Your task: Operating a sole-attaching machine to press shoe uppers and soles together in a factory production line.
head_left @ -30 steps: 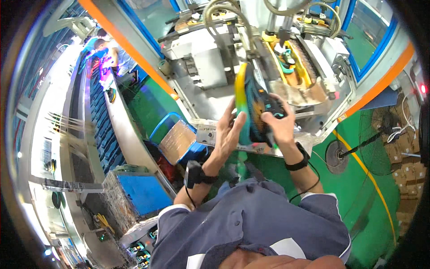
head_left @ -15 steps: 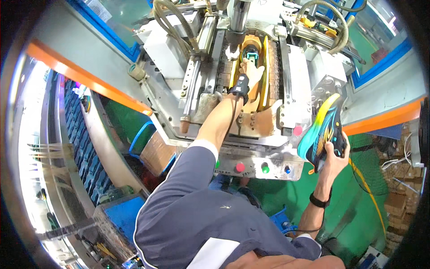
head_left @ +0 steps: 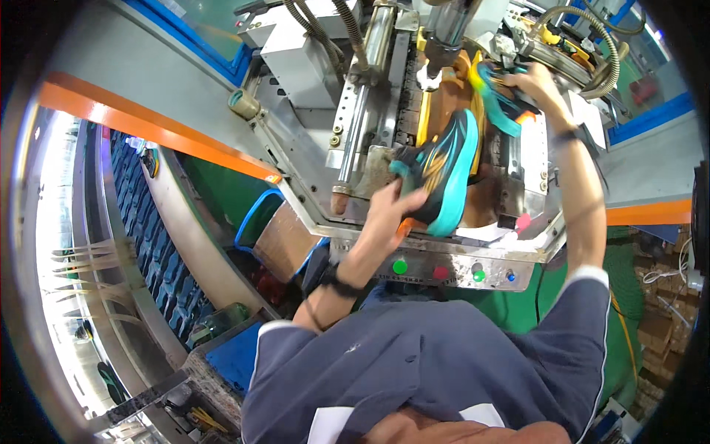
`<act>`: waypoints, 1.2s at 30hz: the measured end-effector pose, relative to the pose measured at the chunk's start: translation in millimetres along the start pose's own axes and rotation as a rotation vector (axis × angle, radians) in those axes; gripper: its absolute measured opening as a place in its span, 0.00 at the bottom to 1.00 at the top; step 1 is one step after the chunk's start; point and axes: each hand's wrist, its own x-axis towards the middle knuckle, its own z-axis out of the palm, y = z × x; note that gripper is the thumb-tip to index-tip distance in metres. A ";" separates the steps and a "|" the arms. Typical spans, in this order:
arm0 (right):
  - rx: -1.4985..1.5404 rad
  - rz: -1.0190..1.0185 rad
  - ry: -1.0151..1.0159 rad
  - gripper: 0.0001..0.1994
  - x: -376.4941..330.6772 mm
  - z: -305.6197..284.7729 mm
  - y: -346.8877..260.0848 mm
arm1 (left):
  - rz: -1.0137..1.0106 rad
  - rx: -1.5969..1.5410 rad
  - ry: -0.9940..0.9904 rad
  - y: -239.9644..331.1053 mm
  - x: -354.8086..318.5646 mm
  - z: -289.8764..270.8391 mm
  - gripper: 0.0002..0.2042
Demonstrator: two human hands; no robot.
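Left hand (head_left: 392,211): fingers curled around the heel of a teal-soled shoe (head_left: 444,174), held on edge just above the machine's control panel (head_left: 451,270)
Right hand (head_left: 536,81): closed on a second shoe (head_left: 499,100) by the press (head_left: 444,52)
Risk: one-handed grips could have slipped, or fingers been caught in the press

The left hand (head_left: 392,211) hides part of the near shoe (head_left: 444,174); the far shoe (head_left: 499,100) is motion-blurred under the right hand (head_left: 534,80).
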 end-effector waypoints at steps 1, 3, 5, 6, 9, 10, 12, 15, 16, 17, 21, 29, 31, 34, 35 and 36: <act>-0.049 0.040 0.017 0.29 13.6 30.1 -14.3 | 0.037 0.011 0.015 3.7 -28.5 -12.9 0.21; -0.093 0.120 0.008 0.26 34.9 84.8 -37.6 | 0.113 0.068 0.080 7.7 -79.3 -44.0 0.25; -0.175 0.064 0.198 0.22 55.9 131.0 -6.8 | 0.181 0.143 0.212 7.9 -129.2 -55.9 0.26; -0.167 -0.071 0.175 0.20 47.8 148.7 -22.3 | 0.218 0.142 0.341 9.4 -155.6 -62.3 0.27; -0.280 -0.025 0.384 0.21 51.9 203.5 -18.4 | 0.352 0.032 0.517 -6.8 -206.4 -73.8 0.24; -0.269 0.003 0.362 0.21 54.4 204.9 -20.2 | 0.382 -0.014 0.532 -16.2 -217.6 -80.0 0.23; -0.243 -0.045 0.281 0.24 42.7 212.5 -28.6 | 0.468 -0.026 0.604 -44.7 -241.4 -89.2 0.22; -0.380 -0.125 0.215 0.32 11.3 186.8 -29.8 | 0.433 -0.100 1.076 -105.0 -259.5 -97.9 0.22; -0.359 -0.182 0.259 0.34 -3.5 183.1 -25.8 | 0.403 -0.256 1.005 -107.4 -256.1 -80.6 0.22; -0.185 -0.433 0.412 0.31 -40.0 183.0 -26.2 | 0.433 -0.307 0.969 -104.2 -253.4 -62.7 0.21; 0.376 -0.831 0.082 0.08 -259.8 214.5 -86.0 | 0.569 -0.442 0.887 -148.9 -272.2 -55.5 0.17; -0.008 -1.066 -0.376 0.08 -317.6 382.6 -5.2 | 0.554 -0.679 1.236 -253.8 -328.8 -48.4 0.15; -0.015 -1.067 -0.369 0.08 -323.2 384.7 -1.2 | 0.594 -0.748 1.338 -286.1 -356.8 -53.8 0.12; -0.013 -1.122 -0.352 0.09 -325.1 388.0 -9.4 | 0.727 -0.899 1.539 -299.7 -411.4 -47.9 0.10; 0.004 -1.119 -0.351 0.10 -320.4 389.9 -12.7 | 0.691 -0.839 1.684 -319.5 -428.2 -59.9 0.08; 0.017 -1.111 -0.350 0.10 -314.6 393.9 -12.4 | 0.850 -0.958 1.741 -345.7 -442.0 -77.0 0.09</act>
